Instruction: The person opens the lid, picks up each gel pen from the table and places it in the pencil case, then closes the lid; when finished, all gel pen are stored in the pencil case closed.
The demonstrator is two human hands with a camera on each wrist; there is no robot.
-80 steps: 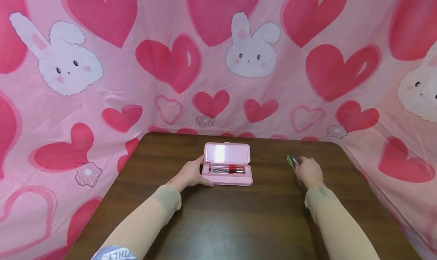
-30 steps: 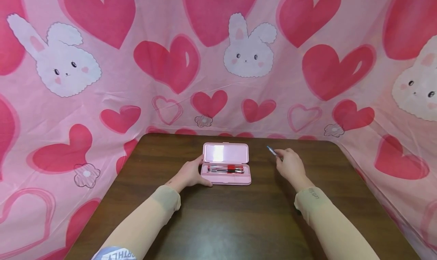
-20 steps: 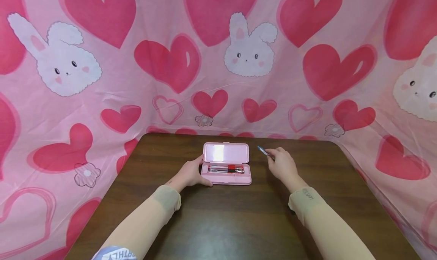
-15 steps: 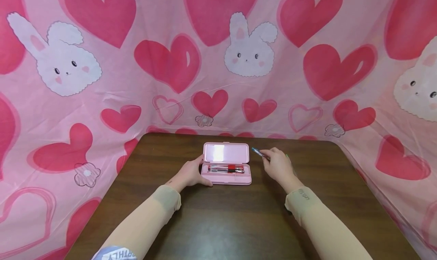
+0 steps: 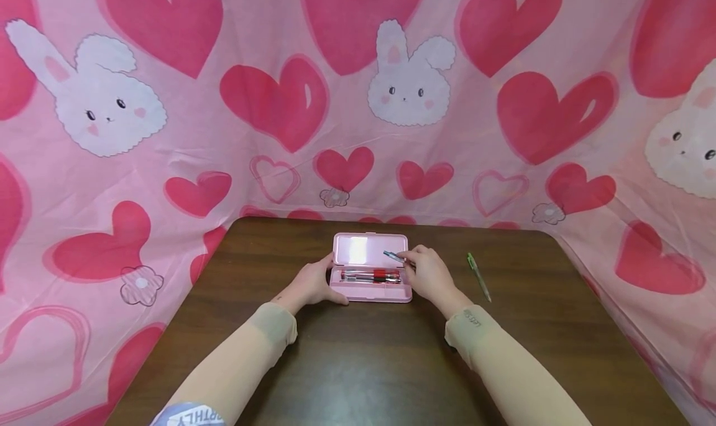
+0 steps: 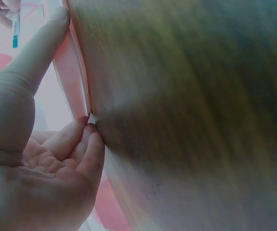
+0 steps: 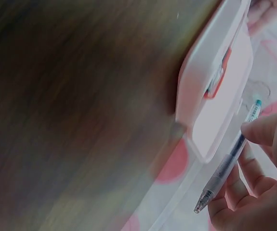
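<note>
An open pink pencil case (image 5: 397, 292) stands near the middle of the table, its lid tipped back. Several pens (image 5: 369, 277) with red and black parts lie in its rear compartment. My left hand (image 5: 309, 284) grips the left end of the case, thumb at the front edge and fingers behind. In my right hand (image 5: 433, 275) a clear-barrelled pen (image 7: 225, 166) with a teal end is pinched between thumb and fingers. In the head view the pen's teal end overlaps the lid, just above the case's right side.
A green pen (image 5: 478, 277) lies on the brown wooden table (image 5: 358, 364), to the right of my right hand. Behind the table hangs a pink cloth (image 5: 347, 127) with hearts and rabbits.
My right hand has picked up the teal-ended pen on the right and carried it left to the case. The green pen stays behind on the table. My left hand has kept its hold.
</note>
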